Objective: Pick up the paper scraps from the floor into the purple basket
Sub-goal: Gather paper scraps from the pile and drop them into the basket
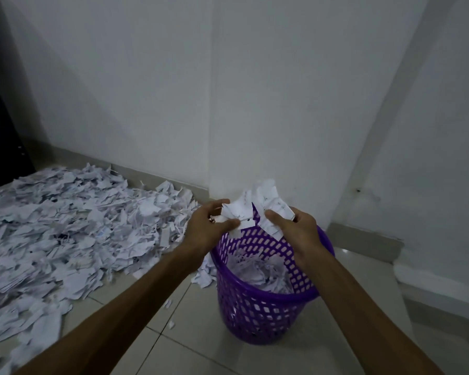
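1. The left hand (210, 227) was held over the far-left rim of the purple basket (257, 318); its fingers and thumb were curled round a bunch of white paper scraps (241, 212); torn edges stuck out past the thumb toward the right.

2. The right hand (295, 228) hovered over the basket's right side, thumb pointing left; it gripped its own bunch of held scraps (271, 201), which stood up above the knuckles and hung down a little below the thumb; the two bunches touched or overlapped between the hands, and I could not tell whether they were one clump or two.

3. The basket stood upright on the pale tiled floor (201, 345) near the corner of the white wall (268, 90); its sides were a lattice of small openings; crumpled scraps inside the basket (257, 272) already lay part way up it.

4. A wide pile of scraps (65, 231) covered the floor to the left, reaching back to the skirting (152, 175) and forward toward the left forearm; its near edge lay just beside the basket's left side; a few stray bits (171, 324) sat on the tiles in front of the basket.

5. A dark opening or panel (0, 117) filled the far left edge; what it was could not be told.
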